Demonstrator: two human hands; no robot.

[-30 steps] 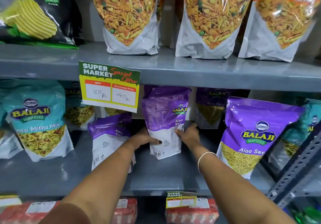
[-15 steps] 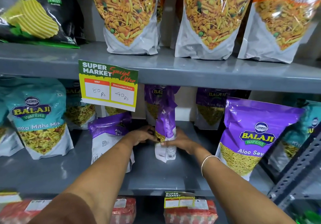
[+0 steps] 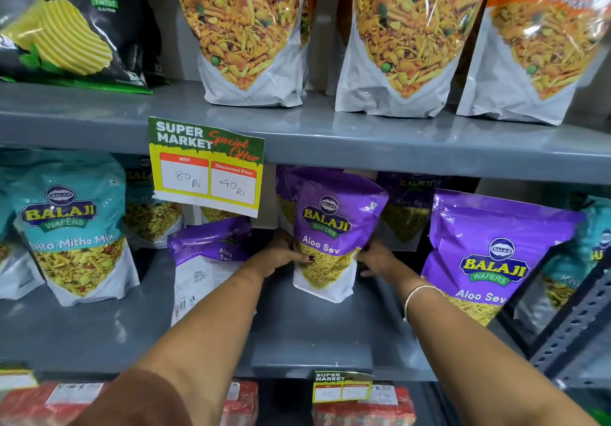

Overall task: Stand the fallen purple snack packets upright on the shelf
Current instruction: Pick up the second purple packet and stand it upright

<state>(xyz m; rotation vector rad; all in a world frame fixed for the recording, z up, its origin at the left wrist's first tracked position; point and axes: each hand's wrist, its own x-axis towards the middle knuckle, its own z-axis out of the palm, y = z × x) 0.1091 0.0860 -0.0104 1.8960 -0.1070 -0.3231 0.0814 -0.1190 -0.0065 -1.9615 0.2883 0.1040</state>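
A purple Aloo Sev packet (image 3: 330, 227) stands upright on the grey middle shelf (image 3: 317, 333), its front label facing me. My left hand (image 3: 281, 255) grips its left edge and my right hand (image 3: 375, 260) grips its right edge. To its left a second purple packet (image 3: 208, 260) leans with its white back side showing and its top folded over. A third purple packet (image 3: 492, 253) stands upright at the right. More purple packets (image 3: 406, 207) stand behind in shadow.
Teal Khatta Mitha Mix packets (image 3: 72, 227) stand at the left, another teal one (image 3: 595, 243) at the far right. A price tag (image 3: 205, 167) hangs from the upper shelf (image 3: 396, 141), which carries orange packets. A perforated steel upright (image 3: 575, 323) crosses the lower right.
The packet in my hands has been turned from back side out, through edge-on, to front label facing me, and now stands upright slightly further right.
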